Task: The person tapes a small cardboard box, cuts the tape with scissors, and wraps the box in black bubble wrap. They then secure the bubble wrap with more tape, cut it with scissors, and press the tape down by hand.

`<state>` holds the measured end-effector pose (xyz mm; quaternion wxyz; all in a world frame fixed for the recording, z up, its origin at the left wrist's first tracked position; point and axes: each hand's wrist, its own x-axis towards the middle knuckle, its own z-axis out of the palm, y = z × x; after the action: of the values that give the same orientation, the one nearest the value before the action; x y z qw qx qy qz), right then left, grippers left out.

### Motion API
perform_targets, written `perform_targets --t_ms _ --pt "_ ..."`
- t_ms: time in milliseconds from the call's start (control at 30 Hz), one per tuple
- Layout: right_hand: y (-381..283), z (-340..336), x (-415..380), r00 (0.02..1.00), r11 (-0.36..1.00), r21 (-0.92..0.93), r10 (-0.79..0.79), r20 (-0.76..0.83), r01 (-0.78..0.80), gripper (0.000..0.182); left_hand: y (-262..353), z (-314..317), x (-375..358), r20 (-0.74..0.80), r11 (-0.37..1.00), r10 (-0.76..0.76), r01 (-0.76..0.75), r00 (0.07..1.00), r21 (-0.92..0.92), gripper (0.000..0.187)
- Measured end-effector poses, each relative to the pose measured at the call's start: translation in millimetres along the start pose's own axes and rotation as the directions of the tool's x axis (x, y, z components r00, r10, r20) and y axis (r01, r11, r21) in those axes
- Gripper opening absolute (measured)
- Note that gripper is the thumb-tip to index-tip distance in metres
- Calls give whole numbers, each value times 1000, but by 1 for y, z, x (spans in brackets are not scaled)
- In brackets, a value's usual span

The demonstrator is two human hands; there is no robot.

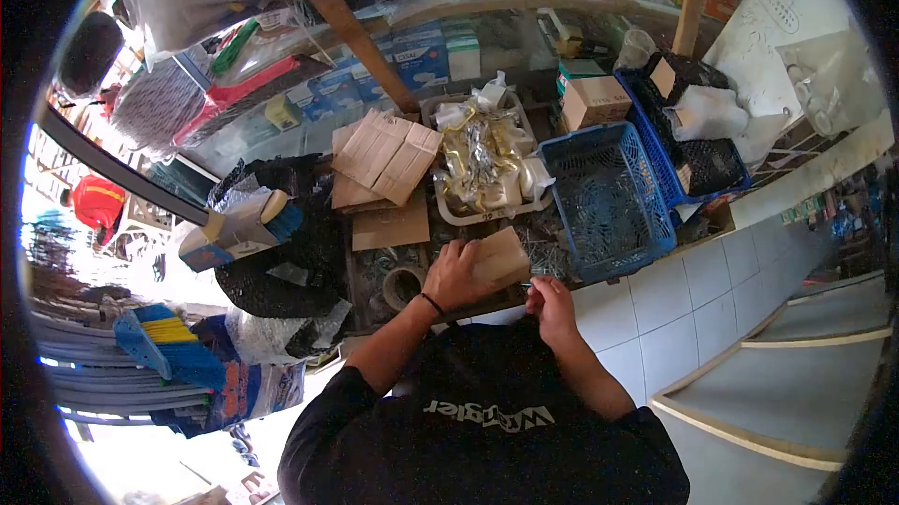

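My left hand (453,277) is wrapped round a small brown cardboard box (502,258), holding it in front of my chest. Close to the box's right end, my right hand (551,305) has its fingers pinched together on a thin, small item that is too small to name. Just beyond the box stands a white tray (461,218) heaped with clear plastic packets of gold and silver metal parts. Loose metal pieces (548,260) lie beside the box. Left of my left hand is a roll of brown tape (401,286).
An open blue basket (599,271) stands to the right, with a fuller blue basket (698,194) behind it. Flattened cardboard (389,157) is stacked left of the tray. Black bubble wrap (272,290) and brushes (164,336) crowd the left. Wooden-edged shelves (777,402) rise at lower right.
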<state>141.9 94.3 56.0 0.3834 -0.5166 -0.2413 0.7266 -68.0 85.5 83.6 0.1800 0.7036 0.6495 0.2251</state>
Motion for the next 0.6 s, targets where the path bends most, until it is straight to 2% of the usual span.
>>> perform_targets --t_ms 133,233,333,433,533,600 --pt "0 4 -13 997 997 56 -41 -69 45 11 -1 1 -4 -64 996 59 -63 996 -57 72" --pt "1 7 -15 988 983 165 -50 -146 74 13 4 2 -6 -115 993 55 -67 992 -96 71" --pt "-1 7 -14 974 985 89 -128 -185 146 36 11 -2 -9 -145 992 38 -54 989 -110 71" --pt "4 10 0 931 960 -53 -280 -235 276 49 19 -1 -11 -195 994 -7 -14 981 -109 73" --pt "0 27 4 902 940 -18 -332 -275 341 66 31 4 -15 -232 990 -89 61 969 -126 75" --pt "1 36 13 879 913 -47 -403 -256 405 71 40 2 -18 -235 986 -126 97 964 -132 76"
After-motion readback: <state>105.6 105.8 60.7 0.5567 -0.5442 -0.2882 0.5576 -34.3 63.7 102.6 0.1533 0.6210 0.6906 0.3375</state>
